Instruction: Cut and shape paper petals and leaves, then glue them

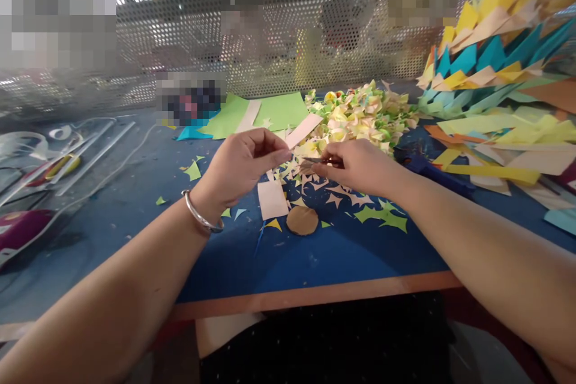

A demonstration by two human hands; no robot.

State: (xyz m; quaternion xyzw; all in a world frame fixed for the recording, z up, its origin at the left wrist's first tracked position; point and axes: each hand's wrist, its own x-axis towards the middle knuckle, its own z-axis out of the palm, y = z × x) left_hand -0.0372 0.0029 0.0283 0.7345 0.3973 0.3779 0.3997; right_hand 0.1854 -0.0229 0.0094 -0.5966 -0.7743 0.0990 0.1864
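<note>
My left hand (249,165) pinches the lower left end of a pale pink paper strip (306,131), which points up to the right. Close on its right, my right hand (355,165) is closed around small scissors (317,161), whose blades point left toward my left fingertips. Most of the handle is hidden by my fingers. Below the hands lie a pale pink paper rectangle (272,200), a round brown cardboard disc (302,221) and star-shaped pale offcuts (333,198). A heap of small cut paper pieces (360,114) rises behind my right hand.
Green paper sheets (283,109) lie at the back. Folded coloured paper (490,60) is stacked at the right, above loose strips (495,173). Clear sticks (96,159), a cable and a purple object (22,231) are at the left. A perforated metal panel (288,60) stands behind.
</note>
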